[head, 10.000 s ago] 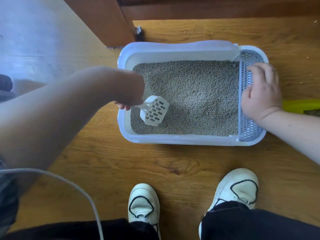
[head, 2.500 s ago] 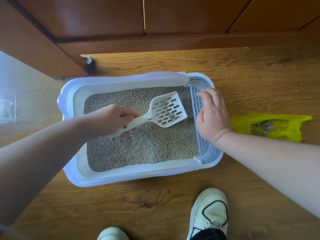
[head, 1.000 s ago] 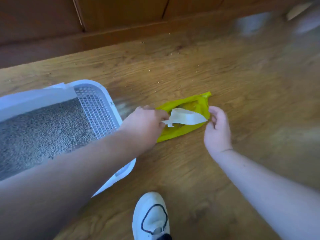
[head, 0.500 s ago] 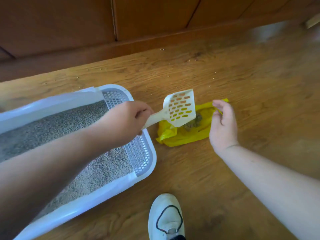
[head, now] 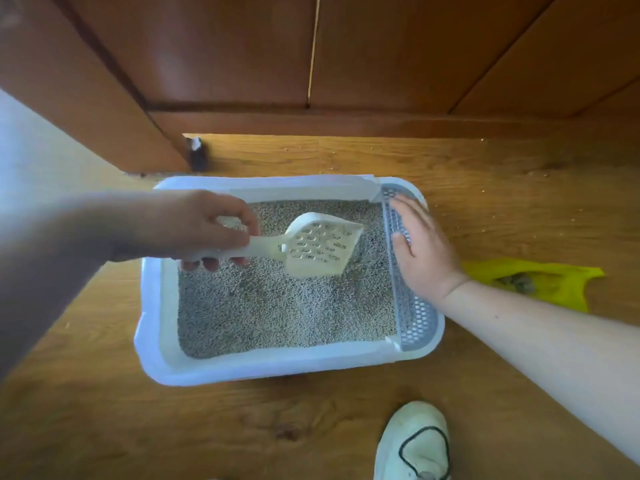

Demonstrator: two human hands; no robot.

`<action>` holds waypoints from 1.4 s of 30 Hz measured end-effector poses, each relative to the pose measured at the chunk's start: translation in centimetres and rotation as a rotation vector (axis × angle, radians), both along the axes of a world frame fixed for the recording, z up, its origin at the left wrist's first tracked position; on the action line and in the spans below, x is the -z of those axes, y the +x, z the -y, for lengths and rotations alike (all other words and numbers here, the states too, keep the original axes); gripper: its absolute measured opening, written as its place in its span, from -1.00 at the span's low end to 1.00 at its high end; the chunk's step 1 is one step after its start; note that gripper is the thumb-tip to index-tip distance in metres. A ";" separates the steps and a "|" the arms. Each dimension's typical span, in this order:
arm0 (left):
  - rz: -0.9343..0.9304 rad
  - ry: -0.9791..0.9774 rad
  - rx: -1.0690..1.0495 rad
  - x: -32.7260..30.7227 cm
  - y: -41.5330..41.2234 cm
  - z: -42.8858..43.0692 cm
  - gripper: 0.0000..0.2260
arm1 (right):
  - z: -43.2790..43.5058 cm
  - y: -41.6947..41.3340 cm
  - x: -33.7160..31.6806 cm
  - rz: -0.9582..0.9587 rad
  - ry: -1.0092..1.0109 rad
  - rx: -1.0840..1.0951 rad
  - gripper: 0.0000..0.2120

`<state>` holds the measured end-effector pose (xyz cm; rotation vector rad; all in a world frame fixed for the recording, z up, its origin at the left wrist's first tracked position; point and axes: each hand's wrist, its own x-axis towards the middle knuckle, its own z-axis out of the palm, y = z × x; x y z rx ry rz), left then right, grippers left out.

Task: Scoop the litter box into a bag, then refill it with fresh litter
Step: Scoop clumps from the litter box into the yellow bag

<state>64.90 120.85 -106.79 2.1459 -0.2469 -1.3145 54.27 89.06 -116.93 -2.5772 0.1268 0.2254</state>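
Left hand (head: 194, 226) grips the scoop (head: 322, 251) over litter (head: 277, 306); right hand (head: 422, 251) lies flat on the grated rim (head: 414, 320).

Strong daylight comes from the upper left of the frame, where a pale surface (head: 31, 157) is washed out almost to white. A bright band of sun lies on the wooden floor (head: 263, 147) along the foot of the cabinet (head: 381, 57), whose panels carry a soft sheen. The left arm (head: 52, 258), close to the lens at the left edge, is dark and soft, perhaps out of focus. The scoop (head: 322, 249) throws a small shadow onto the litter (head: 277, 306) at its right. Straight lines bow toward the corners.
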 end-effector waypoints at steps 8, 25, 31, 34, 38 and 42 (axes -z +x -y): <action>0.571 0.152 0.340 4.4 -3.5 1.5 -0.76 | -0.9 -1.0 2.0 -0.007 -0.413 -0.135 -0.43; 0.688 0.294 0.527 5.9 -6.2 3.1 -0.90 | -0.8 -1.0 2.5 0.023 -0.437 -0.158 -0.42; 0.616 0.458 0.449 4.4 -4.0 -3.6 -0.88 | -0.8 -0.8 2.5 0.057 -0.435 -0.162 -0.41; 0.612 0.510 0.476 4.0 -3.2 -5.7 -0.84 | -0.8 -0.9 2.6 0.070 -0.426 -0.157 -0.41; 0.632 0.529 0.490 2.0 -2.2 -5.6 -0.87 | -0.9 -0.8 2.7 0.078 -0.420 -0.154 -0.40; 0.771 0.333 0.508 1.5 -3.3 -1.6 -0.82 | -0.9 -0.8 2.5 0.074 -0.413 -0.146 -0.41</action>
